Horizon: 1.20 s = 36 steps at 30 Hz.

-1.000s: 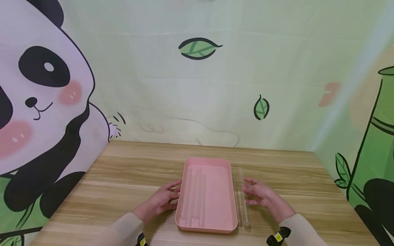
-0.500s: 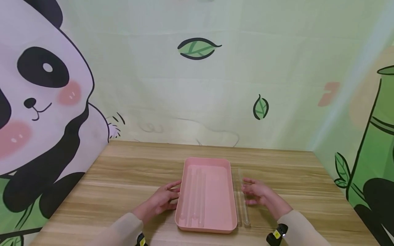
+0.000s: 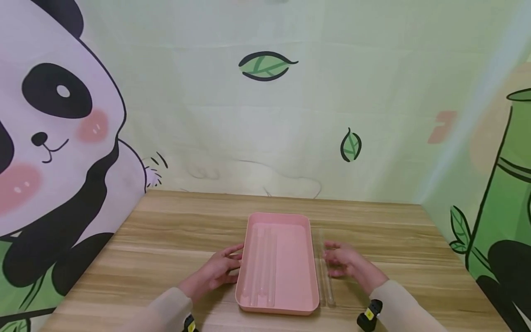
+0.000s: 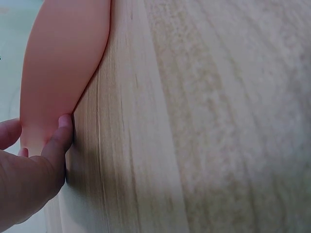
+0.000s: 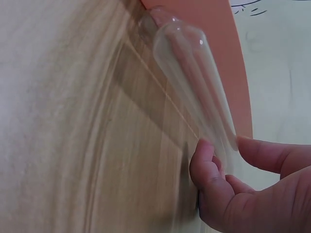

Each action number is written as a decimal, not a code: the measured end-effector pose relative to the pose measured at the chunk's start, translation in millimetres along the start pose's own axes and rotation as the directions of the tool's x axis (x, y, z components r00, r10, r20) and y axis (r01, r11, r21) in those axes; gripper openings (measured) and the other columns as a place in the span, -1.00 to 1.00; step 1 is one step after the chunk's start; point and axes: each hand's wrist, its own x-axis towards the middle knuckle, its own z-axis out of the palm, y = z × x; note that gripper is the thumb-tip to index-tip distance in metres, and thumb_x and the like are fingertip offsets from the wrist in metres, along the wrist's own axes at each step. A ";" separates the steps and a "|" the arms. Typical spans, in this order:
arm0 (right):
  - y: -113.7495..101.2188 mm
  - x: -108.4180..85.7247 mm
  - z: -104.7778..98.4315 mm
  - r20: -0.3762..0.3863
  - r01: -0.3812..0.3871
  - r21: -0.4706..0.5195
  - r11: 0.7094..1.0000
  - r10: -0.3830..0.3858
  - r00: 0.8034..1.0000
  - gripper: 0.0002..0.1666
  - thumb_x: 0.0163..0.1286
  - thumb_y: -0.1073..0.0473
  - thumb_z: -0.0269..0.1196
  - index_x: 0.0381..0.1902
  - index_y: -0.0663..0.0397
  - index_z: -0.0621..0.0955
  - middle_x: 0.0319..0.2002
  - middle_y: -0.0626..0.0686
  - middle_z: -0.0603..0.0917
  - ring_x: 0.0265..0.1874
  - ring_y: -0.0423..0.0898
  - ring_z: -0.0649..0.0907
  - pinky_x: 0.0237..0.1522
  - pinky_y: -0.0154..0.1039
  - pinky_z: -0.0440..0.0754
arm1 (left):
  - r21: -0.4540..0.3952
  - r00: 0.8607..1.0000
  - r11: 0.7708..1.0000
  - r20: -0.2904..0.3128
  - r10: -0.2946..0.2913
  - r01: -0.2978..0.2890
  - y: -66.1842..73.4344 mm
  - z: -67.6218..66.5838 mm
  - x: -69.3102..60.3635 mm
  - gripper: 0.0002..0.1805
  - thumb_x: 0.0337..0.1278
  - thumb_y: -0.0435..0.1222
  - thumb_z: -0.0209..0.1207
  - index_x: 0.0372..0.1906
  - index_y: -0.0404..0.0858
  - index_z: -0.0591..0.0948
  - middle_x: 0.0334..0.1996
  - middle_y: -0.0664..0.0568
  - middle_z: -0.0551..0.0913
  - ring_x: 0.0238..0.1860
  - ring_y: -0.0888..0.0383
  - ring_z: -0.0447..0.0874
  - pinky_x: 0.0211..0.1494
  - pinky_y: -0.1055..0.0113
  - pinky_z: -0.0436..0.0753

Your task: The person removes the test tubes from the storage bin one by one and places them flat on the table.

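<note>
A pink rectangular tray point(image 3: 295, 276) lies on the wooden table. Several clear tubes point(image 3: 271, 269) lie lengthwise in its left half. My left hand point(image 3: 220, 268) touches the tray's left wall with its fingertips; the left wrist view shows fingers point(image 4: 62, 126) against the pink side. Two more clear tubes lie just outside the right wall, the outer one a round-ended test tube point(image 3: 330, 293) slightly slanted. Against its right side rest the fingers of my right hand point(image 3: 350, 262). In the right wrist view the test tube point(image 5: 192, 68) runs down to the fingertips, which partly hide it.
The wooden tabletop point(image 3: 174, 230) reaches back to a light green wall cloth point(image 3: 265, 133) printed with a panda and leaves. Black wrist devices point(image 3: 369, 315) sit at both cuffs.
My right hand has moved slightly left, and the outer test tube has shifted with it, closer to the tray. The left hand keeps its place against the tray.
</note>
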 end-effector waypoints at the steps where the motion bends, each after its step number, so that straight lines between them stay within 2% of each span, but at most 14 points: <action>1: 0.1 0.6 0.7 -0.003 -0.001 -0.005 1.000 0.001 1.000 -0.25 0.41 0.41 0.13 0.51 0.40 0.18 0.06 0.24 0.66 -0.12 -0.10 0.58 -0.20 -0.14 0.70 | -0.002 1.000 1.000 0.003 0.001 -0.001 -0.1 -0.1 0.1 -0.34 0.35 -0.56 0.00 0.54 -0.34 0.25 0.44 -0.44 0.35 0.09 0.07 0.62 -0.01 0.11 0.65; 8: -2.9 2.3 5.0 -0.010 -0.008 -0.024 1.000 0.008 1.000 -0.26 0.43 0.39 0.14 0.50 0.40 0.19 0.16 0.37 0.61 -0.05 -0.03 0.56 -0.18 -0.12 0.69 | -0.001 1.000 1.000 0.020 0.006 -0.006 -0.8 -1.7 1.1 -0.33 0.35 -0.55 0.00 0.55 -0.36 0.23 0.45 -0.45 0.33 0.04 0.12 0.62 -0.02 0.15 0.64; 13: -4.5 1.2 7.0 -0.010 -0.012 -0.027 1.000 0.011 1.000 -0.26 0.42 0.39 0.16 0.49 0.41 0.19 0.00 0.25 0.66 -0.09 -0.03 0.53 -0.21 -0.13 0.69 | -0.003 1.000 1.000 0.025 0.011 -0.011 -0.5 -1.9 0.5 -0.32 0.34 -0.55 0.01 0.55 -0.36 0.22 0.45 -0.45 0.33 0.03 0.14 0.62 -0.03 0.16 0.64; 18: -3.4 2.6 9.1 -0.019 -0.005 -0.034 0.999 0.005 1.000 -0.26 0.40 0.39 0.16 0.47 0.43 0.19 -0.17 0.13 0.57 -0.14 -0.02 0.49 -0.26 -0.14 0.69 | -0.004 1.000 1.000 0.026 0.007 -0.007 0.0 -1.6 -0.1 -0.32 0.35 -0.55 0.01 0.55 -0.35 0.23 0.45 -0.44 0.34 0.06 0.12 0.62 -0.02 0.15 0.64; 29: -3.4 2.7 14.2 -0.044 0.007 -0.077 0.997 -0.011 0.999 -0.27 0.36 0.39 0.15 0.44 0.46 0.22 -0.20 0.12 0.51 -0.19 -0.04 0.46 -0.35 -0.22 0.68 | 0.001 1.000 1.000 0.026 0.007 -0.007 -2.2 -1.8 1.0 -0.32 0.34 -0.54 0.02 0.55 -0.36 0.23 0.45 -0.44 0.32 0.03 0.14 0.62 -0.07 0.19 0.63; 36: -4.4 3.5 15.8 -0.056 -0.003 -0.093 0.996 -0.003 0.998 -0.29 0.36 0.40 0.13 0.44 0.45 0.24 -0.30 0.04 0.50 -0.24 -0.08 0.47 -0.39 -0.25 0.67 | 0.010 0.999 1.000 0.036 0.010 -0.011 -1.3 -2.0 1.0 -0.31 0.35 -0.53 0.01 0.56 -0.36 0.20 0.47 -0.45 0.31 0.07 0.13 0.61 -0.06 0.19 0.62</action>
